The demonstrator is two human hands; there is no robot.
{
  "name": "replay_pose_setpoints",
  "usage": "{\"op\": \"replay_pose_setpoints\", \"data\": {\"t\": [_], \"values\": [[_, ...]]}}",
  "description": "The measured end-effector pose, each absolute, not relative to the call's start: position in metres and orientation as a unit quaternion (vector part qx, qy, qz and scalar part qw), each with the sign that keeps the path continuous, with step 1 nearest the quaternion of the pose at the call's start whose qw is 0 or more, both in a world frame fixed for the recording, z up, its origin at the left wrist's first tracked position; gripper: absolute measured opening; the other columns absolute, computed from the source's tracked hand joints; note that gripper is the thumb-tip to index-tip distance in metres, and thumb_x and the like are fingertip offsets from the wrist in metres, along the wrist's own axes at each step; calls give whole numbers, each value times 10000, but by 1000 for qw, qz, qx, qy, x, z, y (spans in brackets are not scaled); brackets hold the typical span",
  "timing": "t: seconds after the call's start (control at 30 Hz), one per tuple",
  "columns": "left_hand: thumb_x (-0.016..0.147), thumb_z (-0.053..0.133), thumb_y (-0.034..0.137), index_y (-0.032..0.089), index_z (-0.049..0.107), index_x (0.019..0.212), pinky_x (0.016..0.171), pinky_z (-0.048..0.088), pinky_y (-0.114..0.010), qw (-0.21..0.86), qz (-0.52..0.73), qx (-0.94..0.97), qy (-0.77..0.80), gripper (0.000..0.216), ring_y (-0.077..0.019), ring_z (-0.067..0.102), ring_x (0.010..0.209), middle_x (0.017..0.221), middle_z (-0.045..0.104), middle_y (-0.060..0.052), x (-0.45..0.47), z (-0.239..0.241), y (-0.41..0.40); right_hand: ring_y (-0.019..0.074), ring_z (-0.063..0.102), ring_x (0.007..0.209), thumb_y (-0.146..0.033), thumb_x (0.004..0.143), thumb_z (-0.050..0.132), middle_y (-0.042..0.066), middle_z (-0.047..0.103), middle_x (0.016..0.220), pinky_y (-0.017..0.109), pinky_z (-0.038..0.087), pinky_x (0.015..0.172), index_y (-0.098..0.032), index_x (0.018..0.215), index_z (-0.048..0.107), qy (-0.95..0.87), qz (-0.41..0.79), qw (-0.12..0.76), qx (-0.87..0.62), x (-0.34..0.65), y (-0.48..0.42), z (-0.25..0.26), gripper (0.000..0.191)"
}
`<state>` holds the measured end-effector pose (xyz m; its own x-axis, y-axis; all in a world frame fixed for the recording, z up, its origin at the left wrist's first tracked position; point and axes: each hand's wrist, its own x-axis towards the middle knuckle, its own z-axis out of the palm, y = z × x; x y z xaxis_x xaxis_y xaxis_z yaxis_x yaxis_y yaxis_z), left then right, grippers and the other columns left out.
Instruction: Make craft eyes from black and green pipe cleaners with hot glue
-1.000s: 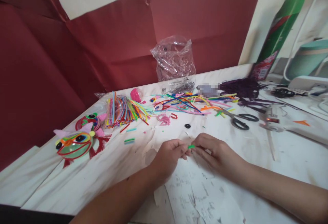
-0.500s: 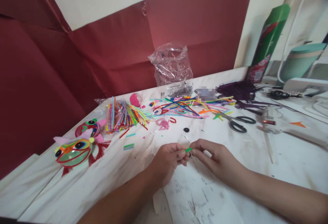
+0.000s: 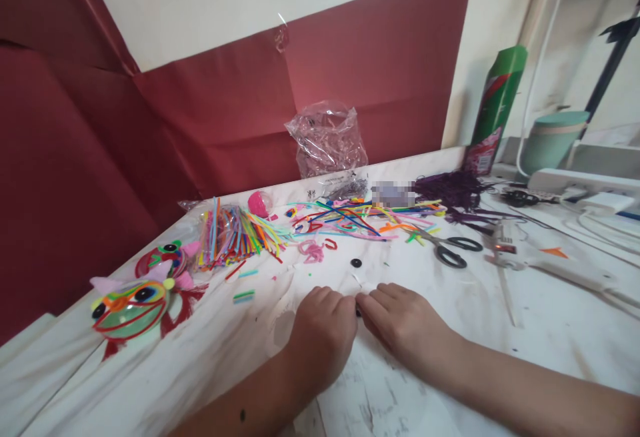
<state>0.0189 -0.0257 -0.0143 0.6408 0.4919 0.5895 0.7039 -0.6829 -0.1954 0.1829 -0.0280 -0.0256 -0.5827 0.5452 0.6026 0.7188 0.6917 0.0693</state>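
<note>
Two bare hands met low at the middle of the view, thumbs and forefingers nearly tip to tip. Left hand: fingers curled in, knuckles up. Right hand: fingers bent likewise. Both pinched on a small dark piece lodged between the fingertips (a sliver showed; the rest was covered, its shape impossible to tell). Marked paper lay beneath and nearer the person, on the white table.

Just beyond the knuckles sat a black disc, flat and alone. Behind it, a pink tangle with a red bent piece just beside. Farther back, loose coloured stems were strewn crosswise; left of them a thick bundle of stems lay fanned out.

Right side: scissors, dark-handled, tips toward the loose stems; near them a white glue gun with an orange trigger. Purple threads heaped behind, close to a green spray can, upright.

Left side: a large-eyed ornament with red tassels, a second ornament partly hidden behind it. At the back, a clear bag stood against a dark red sheet.
</note>
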Motion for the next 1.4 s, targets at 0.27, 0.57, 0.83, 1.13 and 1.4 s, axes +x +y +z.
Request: {"op": "replay_pose_setpoints", "data": {"t": [0.27, 0.57, 0.83, 1.13, 1.4], "values": [[847, 387, 83, 179, 451, 623, 503, 328, -263, 226, -328, -848, -349, 252, -135, 467, 491, 514, 485, 3, 23, -19, -27, 125, 478, 423, -206, 884, 348, -1, 527, 505, 237, 320, 432, -201, 661, 422, -827, -37, 367, -423, 174, -27, -33, 236], [863, 327, 120, 179, 431, 695, 436, 348, -245, 159, -356, -833, -393, 207, -139, 527, 435, 502, 538, 1, 33, -26, -29, 138, 486, 472, -284, 863, 343, -14, 501, 536, 248, 365, 470, -231, 651, 370, -754, 189, 427, -462, 169, -33, -30, 220], [848, 399, 158, 166, 491, 792, 525, 402, -226, 4, -364, -819, -444, 107, -137, 586, 556, 617, 606, -9, 29, -26, -24, 131, 454, 496, -348, 836, 389, -25, 484, 516, 249, 361, 495, -223, 598, 428, -685, 314, 439, -489, 170, -27, -31, 271], [824, 428, 179, 184, 466, 683, 528, 347, -213, -99, -350, -784, -504, 146, -106, 492, 542, 577, 513, 35, 22, -22, -21, 131, 496, 552, -359, 834, 396, -14, 547, 568, 244, 381, 545, -202, 643, 545, -664, 382, 432, -477, 182, -22, -22, 290], [845, 424, 206, 170, 538, 784, 613, 392, -239, -123, -358, -806, -456, 135, -130, 531, 647, 680, 569, -7, 19, -22, -20, 103, 398, 494, -371, 728, 531, -44, 453, 518, 243, 305, 491, -193, 581, 497, -653, 440, 402, -467, 188, -11, -29, 233]]}}
